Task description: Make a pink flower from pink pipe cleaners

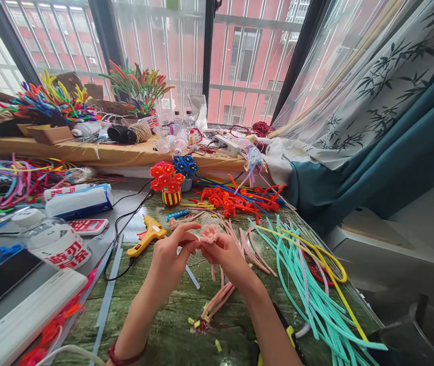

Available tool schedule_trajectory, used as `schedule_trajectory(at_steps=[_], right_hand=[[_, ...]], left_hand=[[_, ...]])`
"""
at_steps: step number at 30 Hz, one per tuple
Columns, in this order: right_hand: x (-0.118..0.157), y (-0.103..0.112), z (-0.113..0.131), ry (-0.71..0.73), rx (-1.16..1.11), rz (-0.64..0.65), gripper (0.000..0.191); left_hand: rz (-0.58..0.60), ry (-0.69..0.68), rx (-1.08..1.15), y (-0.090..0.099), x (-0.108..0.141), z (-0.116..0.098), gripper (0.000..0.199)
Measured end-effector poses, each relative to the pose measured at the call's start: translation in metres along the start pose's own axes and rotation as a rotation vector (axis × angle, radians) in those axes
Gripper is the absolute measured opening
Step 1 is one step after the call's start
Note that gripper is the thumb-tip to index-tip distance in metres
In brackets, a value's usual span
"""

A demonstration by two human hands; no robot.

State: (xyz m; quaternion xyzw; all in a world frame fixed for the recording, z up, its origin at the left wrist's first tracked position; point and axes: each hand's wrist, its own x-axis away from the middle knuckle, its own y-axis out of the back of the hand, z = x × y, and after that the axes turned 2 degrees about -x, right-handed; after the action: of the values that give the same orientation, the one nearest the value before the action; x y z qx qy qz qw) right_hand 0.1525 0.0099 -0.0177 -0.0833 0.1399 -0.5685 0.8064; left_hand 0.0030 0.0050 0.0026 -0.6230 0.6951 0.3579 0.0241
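A pale pink flower bent from pipe cleaners [209, 233] is held up over the middle of the table. My right hand [222, 252] is closed on it, thumb and fingers beneath the petals. From the left, my left hand [175, 246] pinches at the flower's lower edge, and the exact spot under its fingertips is hidden. Loose pink pipe cleaners [253, 254] lie behind and beside my right hand. Below the hands is a bundle of pink stems [217, 302] with yellow-tipped ends. A yellow hot glue gun [148, 236] lies left of my left hand.
Turquoise pipe cleaners [308, 290] cover the table's right side. Red ones [236, 201] lie at the back, near a striped pot [172, 197] of red flowers. A plastic bottle [53, 241] and a long white box [30, 315] stand left. A black cable [117, 229] loops by the glue gun.
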Motion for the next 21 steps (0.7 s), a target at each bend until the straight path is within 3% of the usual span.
schedule_trajectory(at_steps=[7, 15, 21], right_hand=[[-0.0011, 0.0028, -0.0021, -0.025, -0.063, -0.028, 0.046], [0.0029, 0.0015, 0.0002, -0.003, -0.051, -0.011, 0.040], [0.0006, 0.0029, -0.0013, 0.021, -0.122, -0.106, 0.040]], left_hand=[[-0.070, 0.073, 0.163, -0.0005, 0.0032, 0.0036, 0.017], [-0.045, 0.082, 0.114, 0.0000, 0.0051, 0.0021, 0.011], [-0.103, 0.147, 0.184, -0.0003, 0.0067, 0.0035, 0.013]])
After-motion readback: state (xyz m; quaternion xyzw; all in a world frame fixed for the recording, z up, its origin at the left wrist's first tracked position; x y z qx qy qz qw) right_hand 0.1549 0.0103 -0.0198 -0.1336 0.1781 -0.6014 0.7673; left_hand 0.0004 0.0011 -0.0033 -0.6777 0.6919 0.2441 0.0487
